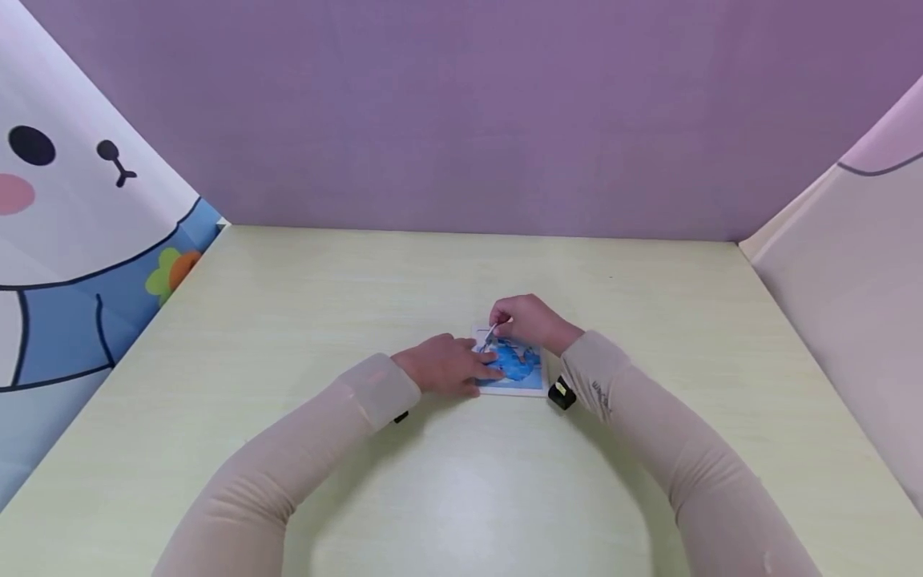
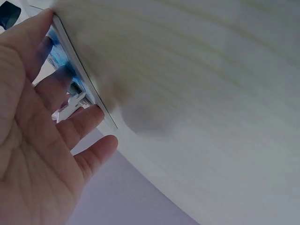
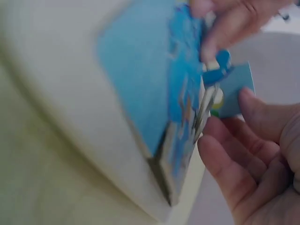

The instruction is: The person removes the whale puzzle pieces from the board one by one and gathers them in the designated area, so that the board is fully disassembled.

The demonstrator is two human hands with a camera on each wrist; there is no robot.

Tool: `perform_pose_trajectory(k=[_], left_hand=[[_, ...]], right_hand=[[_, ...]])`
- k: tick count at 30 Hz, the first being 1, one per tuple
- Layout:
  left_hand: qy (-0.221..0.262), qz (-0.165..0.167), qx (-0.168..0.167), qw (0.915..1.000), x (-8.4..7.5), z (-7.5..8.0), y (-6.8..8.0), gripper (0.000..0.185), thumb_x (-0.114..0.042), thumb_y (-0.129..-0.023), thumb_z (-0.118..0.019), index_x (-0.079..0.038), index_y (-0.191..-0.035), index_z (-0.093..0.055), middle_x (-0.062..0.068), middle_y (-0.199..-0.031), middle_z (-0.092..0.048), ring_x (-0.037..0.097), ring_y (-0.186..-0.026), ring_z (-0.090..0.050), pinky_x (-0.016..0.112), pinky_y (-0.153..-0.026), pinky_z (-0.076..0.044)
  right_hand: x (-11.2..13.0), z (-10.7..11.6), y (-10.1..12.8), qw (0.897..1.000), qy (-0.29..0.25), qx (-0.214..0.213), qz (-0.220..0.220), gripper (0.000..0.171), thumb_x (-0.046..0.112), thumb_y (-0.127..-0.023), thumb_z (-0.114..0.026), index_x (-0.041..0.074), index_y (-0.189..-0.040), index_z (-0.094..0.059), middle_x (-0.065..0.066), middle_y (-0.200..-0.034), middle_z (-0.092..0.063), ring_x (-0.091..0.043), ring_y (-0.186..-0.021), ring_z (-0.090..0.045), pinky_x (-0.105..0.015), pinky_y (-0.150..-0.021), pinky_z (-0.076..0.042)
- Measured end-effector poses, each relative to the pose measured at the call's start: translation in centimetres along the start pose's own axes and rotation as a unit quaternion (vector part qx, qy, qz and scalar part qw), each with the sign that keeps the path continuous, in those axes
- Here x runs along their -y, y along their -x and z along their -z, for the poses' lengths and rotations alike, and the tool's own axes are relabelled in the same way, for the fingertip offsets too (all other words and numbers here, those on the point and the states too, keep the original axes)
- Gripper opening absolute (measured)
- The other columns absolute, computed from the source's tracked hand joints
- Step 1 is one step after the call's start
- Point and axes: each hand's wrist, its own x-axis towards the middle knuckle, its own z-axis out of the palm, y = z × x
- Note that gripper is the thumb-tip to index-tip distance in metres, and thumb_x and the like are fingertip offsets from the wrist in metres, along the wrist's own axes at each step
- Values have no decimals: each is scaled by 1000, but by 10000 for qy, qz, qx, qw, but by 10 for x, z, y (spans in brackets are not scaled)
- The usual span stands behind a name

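A small jigsaw puzzle with a blue picture and a white border lies on the table. My left hand rests on its left side, fingers spread across the picture and border. In the left wrist view, fingertips of the left hand are at the white edge of the board. My right hand is at the puzzle's upper edge and pinches a light-blue puzzle piece between thumb and fingers. The piece stands tilted up from the board. In the right wrist view, other pieces sit unevenly, with a raised edge near the corner.
The pale wood-grain table spreads around the puzzle. A purple wall panel stands behind it. At the left is a panel with a cartoon figure, and a pale panel stands at the right.
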Motion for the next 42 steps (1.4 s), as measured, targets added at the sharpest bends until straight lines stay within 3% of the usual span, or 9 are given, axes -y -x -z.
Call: perform_pose_trajectory(k=[4, 15, 23, 31, 35, 42], left_hand=[[-43, -14, -74, 10000, 1, -1, 1, 50, -39, -97, -54, -33, -145, -42, 0, -154, -31, 30, -133, -41, 40, -91, -47], [73, 81, -16, 9999, -2, 1, -5, 53, -41, -95, -58, -36, -145, -42, 4, -156, -28, 24, -122, -46, 33, -83, -45], [202, 207, 172, 9994, -2, 3, -12, 55, -42, -94, -58, -38, -146, -40, 0, -155, -30, 23, -124, -43, 36, -89, -45], [152, 175, 170, 9996, -1, 3, -13, 55, -43, -95, -56, -38, -146, -38, 0, -155, -30, 26, -132, -39, 39, -96, -43], [268, 161, 246, 9992, -1, 2, -14, 55, -43, -96, -55, -38, -147, -37, -1, -155, -29, 30, -139, -31, 44, -104, -38], [455, 153, 324, 9983, 0, 1, -13, 56, -42, -97, -52, -37, -149, -33, -5, -156, -26, 33, -141, -26, 45, -106, -36]], right_hand=[[5, -1, 3, 9991, 367, -50, 188, 3, 7, -91, -65, 4, -88, -66, -8, -96, -71, -24, -94, -64, -39, -89, -48], [3, -1, 9, 9999, 130, 23, 65, 5, 9, -91, -65, 7, -87, -64, -7, -93, -70, -21, -86, -62, -37, -85, -49], [-5, 3, 10, 9996, -133, -216, -149, 8, 14, -94, -63, 8, -98, -65, -6, -95, -69, -21, -90, -61, -40, -88, -47], [-16, 14, 15, 9977, -429, -447, -288, 15, 15, -96, -59, 7, -107, -65, -8, -90, -65, -20, -78, -59, -33, -72, -49], [-23, 19, 20, 9968, -490, -507, -368, 18, 15, -96, -59, 5, -109, -67, -8, -86, -64, -20, -76, -55, -30, -68, -46], [-39, 29, 33, 9952, -539, -614, -544, 21, 12, -96, -59, 2, -112, -67, -9, -81, -61, -18, -69, -50, -28, -61, -42]])
